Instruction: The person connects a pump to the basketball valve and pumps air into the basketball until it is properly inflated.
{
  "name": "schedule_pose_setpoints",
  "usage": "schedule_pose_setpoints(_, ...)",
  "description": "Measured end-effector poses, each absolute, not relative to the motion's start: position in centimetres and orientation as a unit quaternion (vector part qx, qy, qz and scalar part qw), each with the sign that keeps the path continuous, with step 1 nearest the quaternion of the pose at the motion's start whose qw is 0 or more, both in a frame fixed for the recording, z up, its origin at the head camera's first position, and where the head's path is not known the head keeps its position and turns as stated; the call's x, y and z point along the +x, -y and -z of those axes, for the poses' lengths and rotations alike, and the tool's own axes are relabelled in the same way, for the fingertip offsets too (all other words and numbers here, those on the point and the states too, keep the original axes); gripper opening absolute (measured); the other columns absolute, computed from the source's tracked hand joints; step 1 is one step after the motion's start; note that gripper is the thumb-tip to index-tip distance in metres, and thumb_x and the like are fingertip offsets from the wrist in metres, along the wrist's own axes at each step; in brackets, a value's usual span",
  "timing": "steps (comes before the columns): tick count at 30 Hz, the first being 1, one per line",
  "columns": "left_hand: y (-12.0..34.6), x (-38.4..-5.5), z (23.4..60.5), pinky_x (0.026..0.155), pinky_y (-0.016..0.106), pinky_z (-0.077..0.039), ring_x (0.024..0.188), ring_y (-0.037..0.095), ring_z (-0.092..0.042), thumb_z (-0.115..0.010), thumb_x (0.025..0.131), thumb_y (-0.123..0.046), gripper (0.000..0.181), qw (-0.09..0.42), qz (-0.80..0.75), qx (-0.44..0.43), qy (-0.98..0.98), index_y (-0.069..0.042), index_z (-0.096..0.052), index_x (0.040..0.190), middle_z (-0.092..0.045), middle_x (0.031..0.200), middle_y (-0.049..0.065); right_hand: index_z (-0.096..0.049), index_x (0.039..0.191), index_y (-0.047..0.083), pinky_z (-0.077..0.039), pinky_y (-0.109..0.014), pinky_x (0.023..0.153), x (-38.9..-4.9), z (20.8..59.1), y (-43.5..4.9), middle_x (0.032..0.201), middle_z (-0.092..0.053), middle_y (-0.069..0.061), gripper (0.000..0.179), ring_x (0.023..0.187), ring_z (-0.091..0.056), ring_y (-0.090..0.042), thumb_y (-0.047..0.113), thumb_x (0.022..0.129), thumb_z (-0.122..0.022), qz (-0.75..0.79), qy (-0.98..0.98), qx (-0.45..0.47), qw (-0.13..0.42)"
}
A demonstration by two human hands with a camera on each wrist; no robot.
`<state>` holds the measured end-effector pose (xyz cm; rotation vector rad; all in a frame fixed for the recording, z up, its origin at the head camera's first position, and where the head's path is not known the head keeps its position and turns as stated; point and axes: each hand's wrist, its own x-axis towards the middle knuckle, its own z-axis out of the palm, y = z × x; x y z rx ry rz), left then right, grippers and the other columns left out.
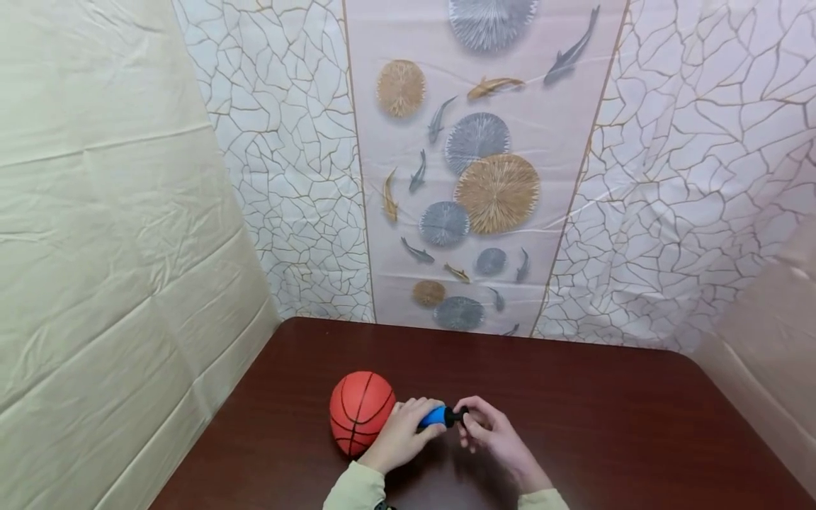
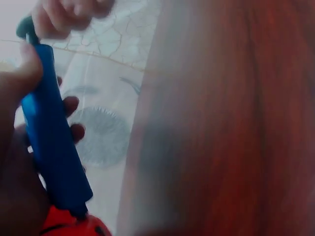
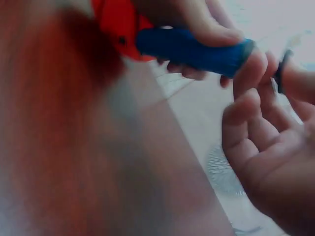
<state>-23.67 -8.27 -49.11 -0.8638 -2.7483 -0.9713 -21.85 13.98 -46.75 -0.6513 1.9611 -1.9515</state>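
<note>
The left sleeve [image 1: 355, 487] is plain pale cream with a faint yellow-green tint and soft creases; the right sleeve [image 1: 543, 500] matches it in colour. A small blackish band [image 1: 384, 506] shows at the left sleeve's edge.

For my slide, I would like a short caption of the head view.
Left hand grips a blue pump beside a red basketball; right hand holds its black handle.

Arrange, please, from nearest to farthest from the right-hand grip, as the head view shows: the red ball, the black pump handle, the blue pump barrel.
1. Black pump handle: at the fingers of the right-hand grip.
2. Blue pump barrel: left of the handle, held in the left-hand grip.
3. Red ball: farthest left.
</note>
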Motion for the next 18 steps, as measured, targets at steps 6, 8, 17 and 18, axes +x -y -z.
schedule_pose_setpoints(6, 9.7, -23.9, 48.2, 0.087, 0.034, -0.037, 0.102, 0.007, -0.054, -0.048, 0.095, -0.054, 0.039, 0.067, 0.323, -0.283, 0.901, -0.032, -0.06, 0.125, -0.065, 0.114, -0.012, -0.053, 0.122, -0.006, -0.046, -0.021, 0.061, -21.2, 45.0, -16.9, 0.084, -0.066, 0.005, 0.035, 0.069, -0.058, -0.005, 0.023, 0.104, -0.044, 0.662, -0.699, -0.232, 0.138)
schedule_pose_setpoints(8, 10.1, -24.0, 47.9, 0.088, 0.035, -0.037, 0.102, 0.008, -0.054, -0.049, 0.095, -0.055, 0.04, 0.063, 0.336, -0.275, 0.899, -0.031, -0.06, 0.125, -0.065, 0.115, -0.012, -0.054, 0.12, -0.006, -0.048, -0.021, 0.061, -21.0, 44.3, -18.2, 0.083, -0.066, 0.005, 0.034, 0.07, -0.059, -0.004, 0.022, 0.106, -0.04, 0.67, -0.695, -0.237, 0.113)
schedule_pose_setpoints(17, 10.1, -23.9, 47.7, 0.088, 0.036, -0.037, 0.104, 0.008, -0.054, -0.046, 0.097, -0.053, 0.044, 0.045, 0.306, -0.284, 0.908, -0.027, -0.057, 0.129, -0.064, 0.118, -0.009, -0.058, 0.111, 0.005, -0.047, -0.021, 0.058, -20.4, 43.2, -18.6, 0.077, -0.061, 0.005, 0.024, 0.064, -0.056, -0.004, 0.021, 0.105, -0.042, 0.661, -0.711, -0.222, 0.092)
schedule_pose_setpoints(18, 9.9, -23.8, 47.7, 0.088, 0.035, -0.037, 0.104, 0.009, -0.054, -0.046, 0.097, -0.052, 0.042, 0.049, 0.296, -0.29, 0.909, -0.027, -0.057, 0.129, -0.064, 0.118, -0.009, -0.056, 0.11, 0.001, -0.046, -0.021, 0.056, -20.5, 43.4, -17.9, 0.076, -0.06, 0.004, 0.024, 0.063, -0.056, -0.004, 0.021, 0.104, -0.043, 0.662, -0.71, -0.224, 0.093)
